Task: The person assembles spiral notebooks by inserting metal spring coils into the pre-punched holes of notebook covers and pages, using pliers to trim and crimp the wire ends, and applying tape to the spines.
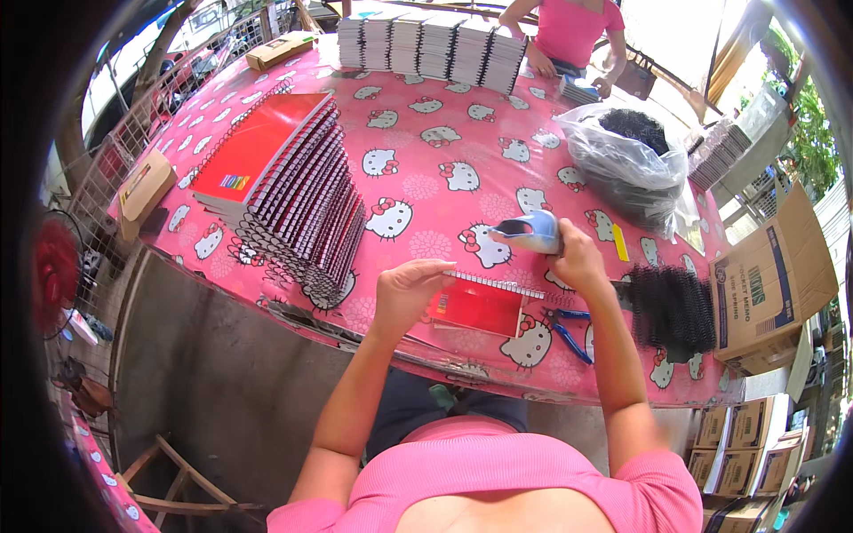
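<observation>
Here, red notebook (480,306) between hands (410,291)

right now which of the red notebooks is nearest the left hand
The red notebook just right of the left hand, lying apart; the others are piled in the tall stack farther left.

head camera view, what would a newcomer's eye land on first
Probably the tall stack of red-covered spiral notebooks on the left of the pink, cartoon-patterned tablecloth. Next, perhaps, the blue-grey handheld tool in the right hand, near the centre. Then the clear plastic bag of black, curly material toward the upper right.
</observation>
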### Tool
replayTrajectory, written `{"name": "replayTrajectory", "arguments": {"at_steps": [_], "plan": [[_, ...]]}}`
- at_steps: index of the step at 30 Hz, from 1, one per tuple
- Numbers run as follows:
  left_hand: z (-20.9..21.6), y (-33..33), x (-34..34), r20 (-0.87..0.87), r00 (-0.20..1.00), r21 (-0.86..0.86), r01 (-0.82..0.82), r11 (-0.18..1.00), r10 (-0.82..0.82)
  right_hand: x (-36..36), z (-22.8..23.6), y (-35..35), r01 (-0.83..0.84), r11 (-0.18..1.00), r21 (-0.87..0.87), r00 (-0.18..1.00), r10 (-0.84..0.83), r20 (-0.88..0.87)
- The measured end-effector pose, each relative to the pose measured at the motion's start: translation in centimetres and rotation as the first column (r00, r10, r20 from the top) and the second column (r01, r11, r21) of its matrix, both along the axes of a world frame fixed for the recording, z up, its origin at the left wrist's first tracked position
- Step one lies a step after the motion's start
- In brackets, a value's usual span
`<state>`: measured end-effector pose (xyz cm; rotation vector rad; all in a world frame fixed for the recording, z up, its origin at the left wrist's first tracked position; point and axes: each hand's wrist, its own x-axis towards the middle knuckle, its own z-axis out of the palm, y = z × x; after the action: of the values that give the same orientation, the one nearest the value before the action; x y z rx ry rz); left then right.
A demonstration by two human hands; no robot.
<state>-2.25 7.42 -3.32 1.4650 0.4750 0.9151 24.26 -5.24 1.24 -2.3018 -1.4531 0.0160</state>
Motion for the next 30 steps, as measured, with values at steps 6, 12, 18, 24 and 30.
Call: {"name": "replayTrajectory", "arguments": {"at_steps": [6,12,18,24,30], "plan": [[0.2,0.0,0.4,0.055,0.998,-0.183,0.005,0.983,0.005,-4.8,6.3,-2.0,-0.126,0.985,0.120,0.992,0.121,0.046],[-0.1,-0.6,1.1,0.106,0.993,-0.175,0.066,0.982,-0.048,-9.9,5.5,2.2,-0.395,0.851,-0.345,0.916,0.394,-0.076],[0.8,0.1,1.0,0.125,0.989,-0.131,0.090,0.987,-0.073,-9.2,6.8,-7.3,-0.022,0.969,0.245,0.967,0.082,-0.240],[8.1,-1.3,0.1,0.201,0.964,0.472,-0.249,0.846,0.172,-6.5,-3.1,-13.8,0.040,0.999,-0.028,0.990,-0.036,0.136],[1.8,-3.7,-0.1,-0.026,0.966,0.554,-0.200,0.808,0.257,-4.7,-3.5,-12.0,-0.011,1.000,-0.029,1.000,0.011,-0.015]]}}
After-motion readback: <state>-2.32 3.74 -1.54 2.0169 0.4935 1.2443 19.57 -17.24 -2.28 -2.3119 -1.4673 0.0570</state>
